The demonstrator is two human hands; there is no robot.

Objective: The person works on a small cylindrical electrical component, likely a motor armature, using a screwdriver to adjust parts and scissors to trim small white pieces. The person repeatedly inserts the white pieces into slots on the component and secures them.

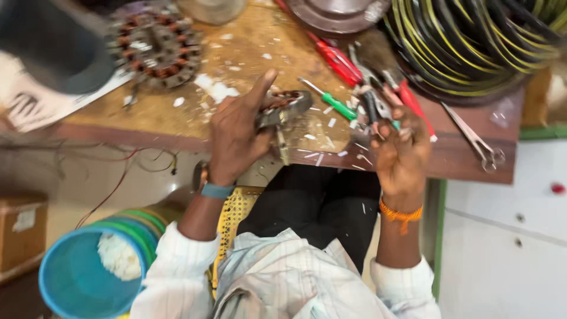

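— Gripping what, that left hand [236, 133]?

— It's clasping a small wound stator [283, 109] over the workbench [236, 59] edge, index finger sticking up, the stator jutting right of its fingers.

— And the right hand [401, 150]?

— It's curling loosely, raised, fingers pinching something too blurred to tell.

— Any containers?

— Blue bucket [71, 277] sitting at lower left, holding white scraps [118, 257].

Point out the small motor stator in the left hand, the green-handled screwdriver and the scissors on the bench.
small motor stator [283, 106], head view, on its metal ring by the windings.
green-handled screwdriver [338, 107], head view, on the green handle.
scissors [475, 139], head view, on the blades near the pivot.
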